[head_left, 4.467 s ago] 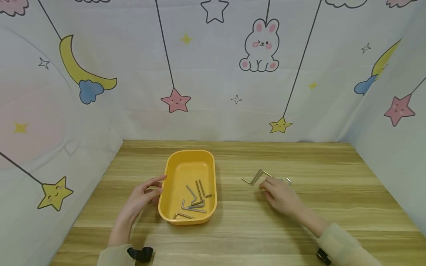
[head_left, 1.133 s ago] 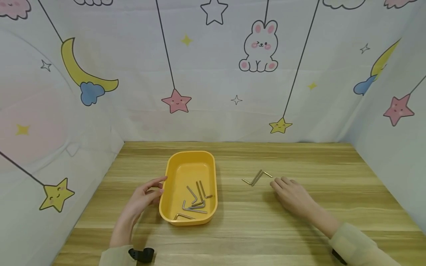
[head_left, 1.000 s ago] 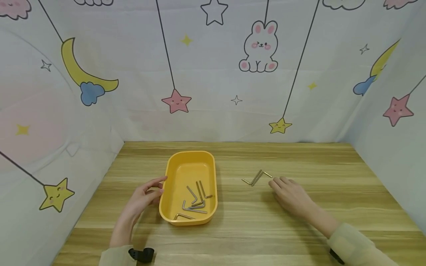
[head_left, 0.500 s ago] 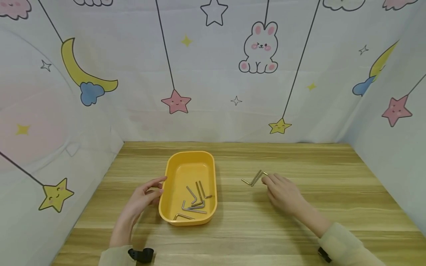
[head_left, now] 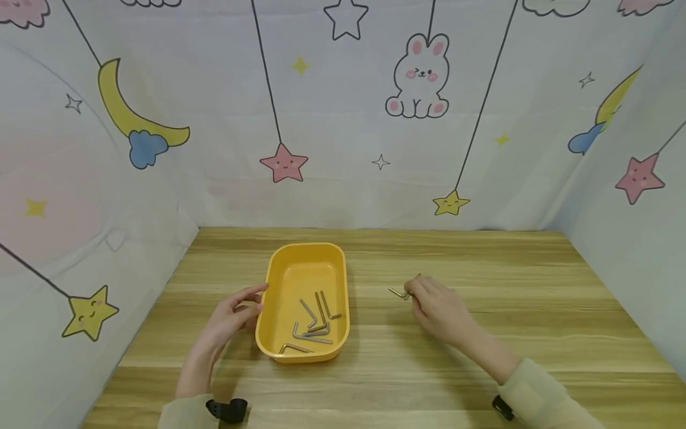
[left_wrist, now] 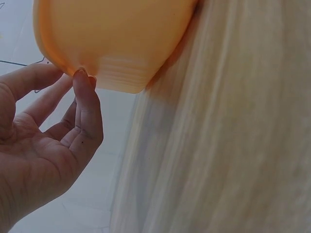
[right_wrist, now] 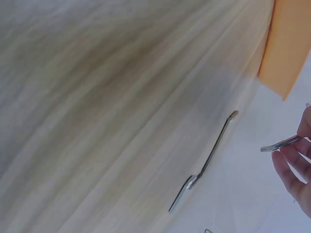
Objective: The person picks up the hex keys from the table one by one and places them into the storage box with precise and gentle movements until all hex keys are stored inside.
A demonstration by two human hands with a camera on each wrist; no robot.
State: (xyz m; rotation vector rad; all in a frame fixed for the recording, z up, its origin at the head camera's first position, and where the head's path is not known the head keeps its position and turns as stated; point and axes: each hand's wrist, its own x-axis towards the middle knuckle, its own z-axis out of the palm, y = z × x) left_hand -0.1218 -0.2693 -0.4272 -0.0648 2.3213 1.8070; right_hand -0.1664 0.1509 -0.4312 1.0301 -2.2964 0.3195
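Observation:
My left hand is at the left side of a yellow tray, its fingertips touching the tray's outer wall and rim. In the left wrist view the thumb and index finger meet that wall. My right hand hovers at two brass-coloured hex keys on the table, partly covering them. From the right wrist view, its thumb and fingers pinch a metal hex key. The two table keys lie end to end in a zigzag there.
Several hex keys, silver and brass-coloured, lie loose toward the near end inside the tray. The wood-grain table ends at a white cartoon-printed curtain at the back and sides.
The silver hex key behind my right hand is no longer on the table. That hand moved right, then back left over the brass-coloured keys. My left hand and the tray stayed put.

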